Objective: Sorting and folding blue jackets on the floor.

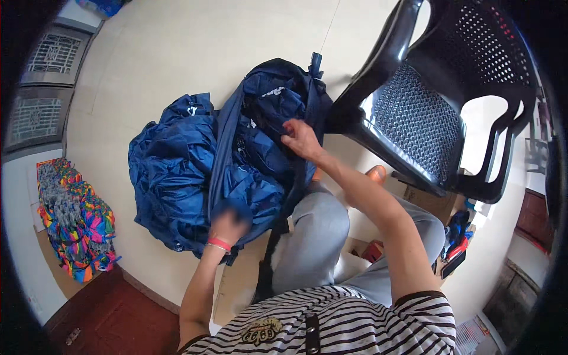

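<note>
A heap of shiny dark-blue nylon fabric point(174, 165), gathered and crumpled, lies on the floor in front of me. It looks like several folded bags or covers, and a long dark strip or edge crosses its middle. My left hand point(226, 229), with a red band at the wrist, reaches into the near side of the heap. A dark blur covers its fingers, so their grip is hidden. Over the far right part of the fabric is my right hand point(303, 141), its fingers slightly bent and apart, with nothing visible between them.
A black plastic armchair point(414, 118) stands at the right, close to the fabric. Bundles of multicoloured material point(77, 219) lie by the left wall. A dark red mat point(127, 316) is at the lower left. Small tools or items point(457, 242) sit beyond my knee.
</note>
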`<state>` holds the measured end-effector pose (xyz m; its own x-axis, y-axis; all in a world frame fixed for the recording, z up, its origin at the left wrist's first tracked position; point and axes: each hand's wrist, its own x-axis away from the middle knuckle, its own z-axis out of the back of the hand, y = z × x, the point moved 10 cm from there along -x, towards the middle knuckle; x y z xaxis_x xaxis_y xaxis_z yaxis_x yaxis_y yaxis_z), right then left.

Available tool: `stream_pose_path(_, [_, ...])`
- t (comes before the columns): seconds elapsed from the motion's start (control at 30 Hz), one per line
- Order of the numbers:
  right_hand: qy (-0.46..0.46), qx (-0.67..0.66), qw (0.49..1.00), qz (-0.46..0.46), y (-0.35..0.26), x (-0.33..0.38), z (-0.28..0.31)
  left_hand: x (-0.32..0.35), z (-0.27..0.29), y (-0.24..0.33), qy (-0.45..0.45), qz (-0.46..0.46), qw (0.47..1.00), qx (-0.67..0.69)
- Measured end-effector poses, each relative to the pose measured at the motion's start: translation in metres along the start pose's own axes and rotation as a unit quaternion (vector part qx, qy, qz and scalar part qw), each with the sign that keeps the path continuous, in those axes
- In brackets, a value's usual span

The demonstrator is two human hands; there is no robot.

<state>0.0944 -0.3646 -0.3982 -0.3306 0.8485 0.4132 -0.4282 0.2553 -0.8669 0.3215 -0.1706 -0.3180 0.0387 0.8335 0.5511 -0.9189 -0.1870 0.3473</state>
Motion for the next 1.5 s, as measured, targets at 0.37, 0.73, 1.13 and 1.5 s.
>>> stream_pose_path(0.37, [0.154,0.394,0.892,0.16,-0.031,-0.111,0.032,-0.119,-0.1,0.012,0.072,0.219,0.761,0.606])
stream_pose_path(0.73, [0.216,0.25,0.943,-0.031,0.048,-0.138,0.065,-0.221,-0.111,0.01,0.091,0.166,0.975,0.117])
stream_pose_path(1.13, [0.2,0.289,0.929,-0.113,0.073,-0.164,0.074,-0.257,-0.232,-0.018,-0.026,-0.221,0.906,-0.359])
stream_pose_path(1.5, [-0.051,0.368,0.914,-0.16,0.076,-0.186,0.032,-0.259,-0.218,-0.049,0.039,-0.176,0.904,-0.387])
